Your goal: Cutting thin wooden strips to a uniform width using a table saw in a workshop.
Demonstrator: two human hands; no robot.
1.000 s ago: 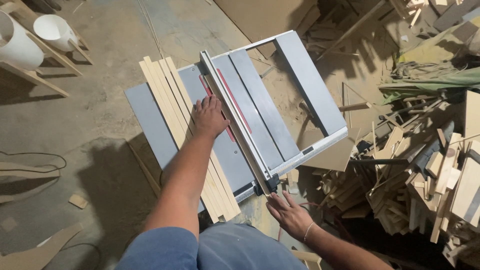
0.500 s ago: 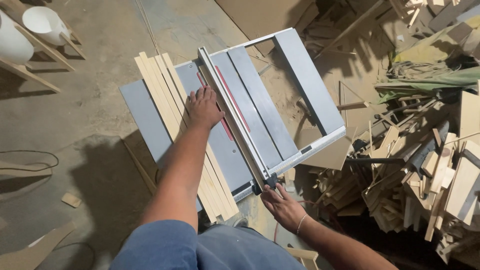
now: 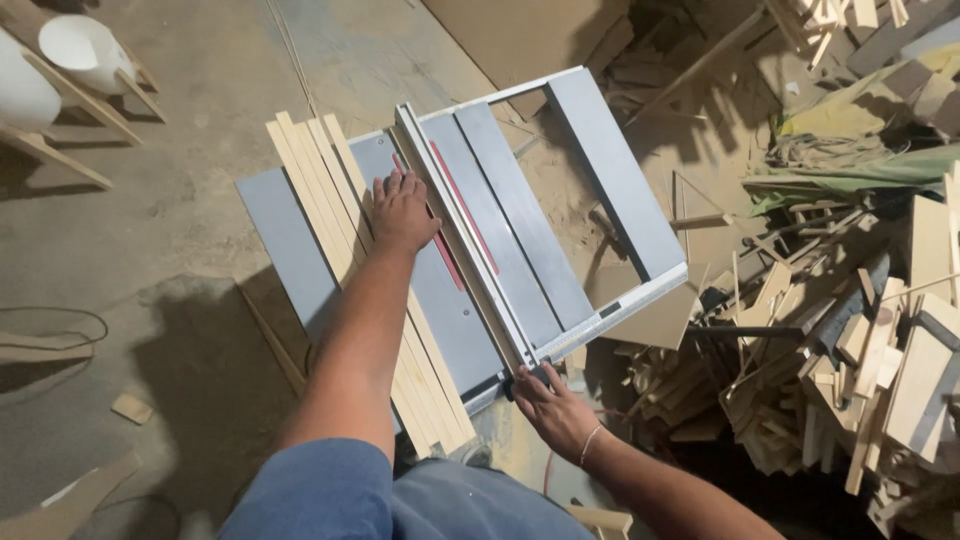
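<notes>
- Two bare hands work at a grey saw counter (image 3: 290, 240).
- Right hand (image 3: 552, 405), at 5 o'clock — fingers curled on the near end of the rip fence (image 3: 460, 240), gripping it at the counter's front edge.
- Left hand (image 3: 402, 212), near 11 o'clock, lies flat and open, pressing a stack of thin wooden strips (image 3: 340, 230) just left of the fence.
- Scrap wood pile (image 3: 850, 360) sits at 3 o'clock — white buckets (image 3: 60, 60) at 10.

The left hand (image 3: 403, 212) covered part of the wood strips (image 3: 340, 230); the right hand's (image 3: 553, 408) fingertips hid the fence (image 3: 462, 245) end, and the frame cropped two white buckets (image 3: 82, 50).
</notes>
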